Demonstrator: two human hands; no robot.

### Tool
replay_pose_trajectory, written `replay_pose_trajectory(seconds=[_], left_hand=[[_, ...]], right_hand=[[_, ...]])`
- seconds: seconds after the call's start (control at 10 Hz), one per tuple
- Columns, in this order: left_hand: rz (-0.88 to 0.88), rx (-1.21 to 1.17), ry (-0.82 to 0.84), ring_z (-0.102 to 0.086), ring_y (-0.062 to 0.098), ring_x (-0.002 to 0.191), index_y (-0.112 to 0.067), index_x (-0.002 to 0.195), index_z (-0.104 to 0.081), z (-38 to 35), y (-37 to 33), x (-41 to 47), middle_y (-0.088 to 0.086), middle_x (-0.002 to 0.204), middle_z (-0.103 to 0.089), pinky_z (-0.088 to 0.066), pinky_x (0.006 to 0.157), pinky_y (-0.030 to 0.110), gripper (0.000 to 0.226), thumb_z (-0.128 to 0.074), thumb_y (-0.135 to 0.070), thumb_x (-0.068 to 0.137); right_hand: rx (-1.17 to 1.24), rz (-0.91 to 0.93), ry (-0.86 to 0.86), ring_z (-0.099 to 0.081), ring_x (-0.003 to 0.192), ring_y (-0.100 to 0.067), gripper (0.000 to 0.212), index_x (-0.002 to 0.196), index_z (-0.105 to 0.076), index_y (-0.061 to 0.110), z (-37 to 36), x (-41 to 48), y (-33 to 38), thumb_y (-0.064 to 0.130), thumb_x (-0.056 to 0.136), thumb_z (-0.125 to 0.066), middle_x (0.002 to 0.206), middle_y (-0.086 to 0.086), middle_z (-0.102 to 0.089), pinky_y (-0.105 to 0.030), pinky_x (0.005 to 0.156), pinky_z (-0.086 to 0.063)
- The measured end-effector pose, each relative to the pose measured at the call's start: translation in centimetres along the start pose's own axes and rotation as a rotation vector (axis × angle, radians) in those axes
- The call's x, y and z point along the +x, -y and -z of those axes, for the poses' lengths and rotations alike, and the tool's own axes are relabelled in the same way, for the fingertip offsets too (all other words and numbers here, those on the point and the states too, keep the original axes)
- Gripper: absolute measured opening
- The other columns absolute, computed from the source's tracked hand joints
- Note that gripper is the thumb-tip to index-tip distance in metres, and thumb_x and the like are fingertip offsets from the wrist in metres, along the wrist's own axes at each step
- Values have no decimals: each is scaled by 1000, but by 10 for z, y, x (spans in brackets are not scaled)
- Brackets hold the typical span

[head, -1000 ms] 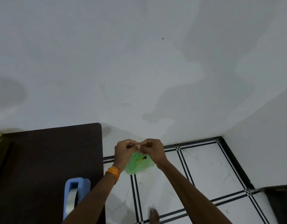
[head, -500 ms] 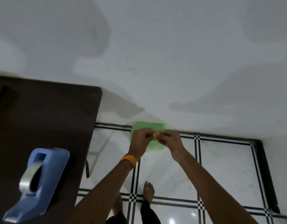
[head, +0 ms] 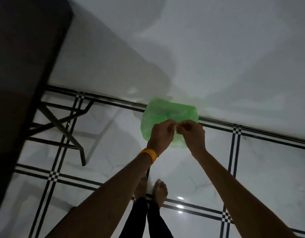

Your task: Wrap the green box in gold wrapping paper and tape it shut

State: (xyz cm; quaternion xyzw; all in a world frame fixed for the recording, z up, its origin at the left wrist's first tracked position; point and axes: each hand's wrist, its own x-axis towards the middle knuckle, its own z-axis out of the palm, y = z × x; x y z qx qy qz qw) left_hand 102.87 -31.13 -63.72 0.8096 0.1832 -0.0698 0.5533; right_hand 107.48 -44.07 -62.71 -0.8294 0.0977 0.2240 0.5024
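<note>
Evidently early preparation: left hand (head: 161,134) and right hand (head: 191,134) pinch the near edge of a crinkled translucent green plastic bag (head: 165,110), midair right of the dark tabletop (head: 24,66). Next needs the gold paper, unseen.

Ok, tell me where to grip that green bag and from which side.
Pinch its top edge from above, as the left hand and right hand do now. The green plastic bag looks like thin, limp film hanging below them, with no rigid part to hold.

Orange wristband (head: 148,154), black trousers (head: 149,220), bare feet (head: 160,189)
</note>
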Motion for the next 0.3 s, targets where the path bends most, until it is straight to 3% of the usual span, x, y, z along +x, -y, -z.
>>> replay_pose_trajectory(seconds=[0.1, 0.2, 0.3], left_hand=[[-62, 212, 116, -55, 25, 128, -12, 145, -46, -14, 35, 12, 13, 138, -59, -46, 107, 37, 60, -65, -3, 89], [-139, 338, 97, -40, 29, 142, -6, 150, -37, -16, 64, 18, 15, 152, -43, -35, 115, 35, 70, -68, -6, 88], [-181, 430, 71, -36, 34, 143, -4, 150, -36, -16, 86, 23, 18, 152, -42, -37, 115, 44, 74, -73, -13, 86]], right_hand=[[-118, 116, -98, -68, 70, -12, 7, 82, -71, 8, -21, 26, -35, 1, 81, -72, 76, -2, -72, -20, 70, -53], [-217, 165, -120, -68, 74, -16, 16, 82, -68, 12, -36, 47, -76, -4, 78, -70, 83, -2, -70, -32, 72, -58], [-225, 122, -128, -69, 81, -17, 24, 95, -69, 14, -44, 58, -93, -2, 78, -73, 99, -2, -68, -35, 74, -60]])
